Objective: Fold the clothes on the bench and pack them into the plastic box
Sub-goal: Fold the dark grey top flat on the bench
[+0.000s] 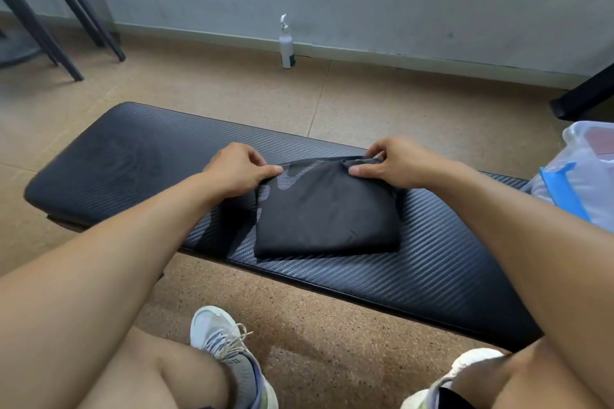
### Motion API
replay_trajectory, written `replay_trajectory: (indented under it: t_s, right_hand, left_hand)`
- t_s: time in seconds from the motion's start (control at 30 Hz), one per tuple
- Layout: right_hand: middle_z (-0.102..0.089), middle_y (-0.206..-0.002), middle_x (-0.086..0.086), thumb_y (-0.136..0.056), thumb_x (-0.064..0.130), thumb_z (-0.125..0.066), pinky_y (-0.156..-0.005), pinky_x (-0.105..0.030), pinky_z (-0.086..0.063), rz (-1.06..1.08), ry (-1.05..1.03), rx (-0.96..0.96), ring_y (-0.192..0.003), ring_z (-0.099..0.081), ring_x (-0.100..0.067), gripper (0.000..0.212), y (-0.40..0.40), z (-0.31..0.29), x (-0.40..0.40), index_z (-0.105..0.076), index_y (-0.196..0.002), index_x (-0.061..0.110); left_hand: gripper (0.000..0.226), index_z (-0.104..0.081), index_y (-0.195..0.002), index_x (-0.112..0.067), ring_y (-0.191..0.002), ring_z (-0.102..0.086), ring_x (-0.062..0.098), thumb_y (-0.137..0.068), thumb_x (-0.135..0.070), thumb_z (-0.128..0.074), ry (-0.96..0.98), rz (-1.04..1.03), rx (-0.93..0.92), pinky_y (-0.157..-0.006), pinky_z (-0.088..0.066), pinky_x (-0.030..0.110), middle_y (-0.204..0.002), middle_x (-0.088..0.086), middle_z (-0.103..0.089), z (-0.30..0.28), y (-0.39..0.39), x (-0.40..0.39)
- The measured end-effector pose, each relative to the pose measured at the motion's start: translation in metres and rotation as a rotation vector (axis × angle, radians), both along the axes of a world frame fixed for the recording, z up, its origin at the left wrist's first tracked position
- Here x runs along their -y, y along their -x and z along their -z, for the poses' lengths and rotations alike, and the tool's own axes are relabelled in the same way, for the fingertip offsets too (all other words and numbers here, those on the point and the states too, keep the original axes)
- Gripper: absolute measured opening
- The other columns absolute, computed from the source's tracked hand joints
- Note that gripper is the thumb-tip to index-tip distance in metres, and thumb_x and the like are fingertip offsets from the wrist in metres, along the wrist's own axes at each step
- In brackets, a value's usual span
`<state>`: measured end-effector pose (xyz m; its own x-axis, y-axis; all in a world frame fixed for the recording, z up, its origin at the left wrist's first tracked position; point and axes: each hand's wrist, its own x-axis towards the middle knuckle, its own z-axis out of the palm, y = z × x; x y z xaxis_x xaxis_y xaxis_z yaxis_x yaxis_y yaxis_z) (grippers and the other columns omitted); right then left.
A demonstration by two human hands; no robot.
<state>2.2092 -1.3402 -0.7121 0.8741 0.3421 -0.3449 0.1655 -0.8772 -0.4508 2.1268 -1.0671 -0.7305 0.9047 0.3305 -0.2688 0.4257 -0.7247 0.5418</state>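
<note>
A black garment (327, 212) with a grey printed pattern lies folded into a compact rectangle on the black padded bench (126, 159). My left hand (237, 168) pinches its far left corner with the fingers curled under the fabric. My right hand (395, 161) pinches the far right corner the same way, thumb on top. The clear plastic box (584, 183) with a blue latch stands at the right edge of the view, just past the bench's right end.
A white spray bottle (286, 43) stands on the floor by the wall behind the bench. Dark chair legs (66, 53) are at the top left, another dark leg (584, 93) at the top right. My knees and white sneakers (226, 349) sit in front of the bench.
</note>
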Motion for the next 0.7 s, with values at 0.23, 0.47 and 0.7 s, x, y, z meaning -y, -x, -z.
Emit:
replay_trajectory:
  t_s: [0.23,0.47,0.7]
  right_hand:
    - [-0.059,-0.083,-0.001,-0.081,0.034,-0.082,-0.059,-0.029,-0.044,0.116,-0.230,-0.167,-0.077,-0.053,-0.019,0.032,0.006,-0.006,0.000,-0.055,-0.084,0.019]
    - [-0.070,-0.091,-0.016,-0.098,0.019,-0.061,-0.050,-0.030,-0.056,0.138,0.084,-0.421,-0.060,-0.074,-0.028,0.022,0.030,-0.042,0.010,-0.061,-0.107,-0.002]
    - [-0.068,-0.098,0.011,-0.078,0.038,-0.083,-0.078,-0.033,-0.054,-0.318,0.392,0.185,-0.093,-0.064,-0.018,0.027,0.053,-0.056,0.000,-0.065,-0.098,0.032]
  left_hand:
    - [0.029,-0.062,-0.084,-0.023,-0.088,-0.063,0.016,-0.083,-0.049,-0.074,0.049,0.009,0.167,-0.079,-0.049,0.033,-0.085,-0.009,-0.066,0.002,-0.003,0.009]
    - [0.024,-0.067,-0.093,-0.025,-0.101,-0.054,0.009,-0.086,-0.047,-0.072,-0.104,0.193,0.528,-0.089,-0.041,0.028,-0.098,-0.013,-0.061,-0.021,0.025,0.050]
    - [0.120,-0.022,-0.157,-0.021,-0.153,0.001,0.022,-0.065,-0.097,-0.037,-0.366,0.652,-0.042,-0.123,-0.004,0.055,-0.166,0.001,-0.008,-0.008,0.090,0.117]
